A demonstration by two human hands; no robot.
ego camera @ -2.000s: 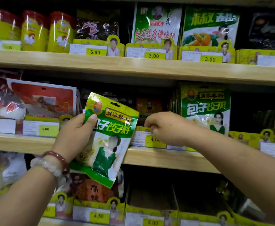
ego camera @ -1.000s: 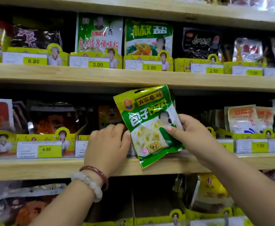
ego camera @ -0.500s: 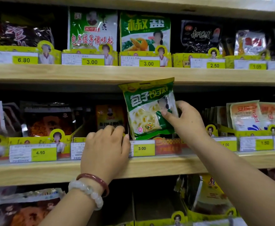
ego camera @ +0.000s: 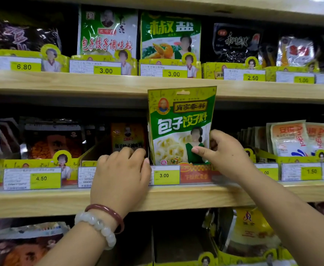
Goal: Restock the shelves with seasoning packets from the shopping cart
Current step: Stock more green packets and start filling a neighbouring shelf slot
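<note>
Green seasoning packet [ego camera: 181,125] stands upright on the middle shelf [ego camera: 176,198], bottom edge tucked behind the price strip, just above the yellow 3.00 price tag [ego camera: 166,175]. Its top edge overlaps the front lip of the upper shelf [ego camera: 99,83] in this view. White characters across the green band, dumplings printed below.

Right hand [ego camera: 224,152] pinches the packet's lower right edge: thumb across the front, the other fingers curled behind the side. Left hand [ego camera: 121,177] sits just left of the packet, fingers curled down over the price strip and the box front there; what they clasp, if anything, cannot be told. Fingertips lie close to the packet's lower left corner; contact unclear. Two bracelets on the left wrist, one dark red [ego camera: 107,214], one of pale beads [ego camera: 97,227].

Left of the packet, further back: a dim orange packet [ego camera: 127,137]. Farther left, a dark bag with orange contents [ego camera: 51,143] above a 4.50 tag [ego camera: 42,178]. Right of the hand: orange-and-white sachets [ego camera: 289,139] above a 1.50 tag [ego camera: 311,171].

Upper shelf: more green packets [ego camera: 169,37], black bags, tags reading 6.80, 3.00, 3.00, 2.50.
</note>
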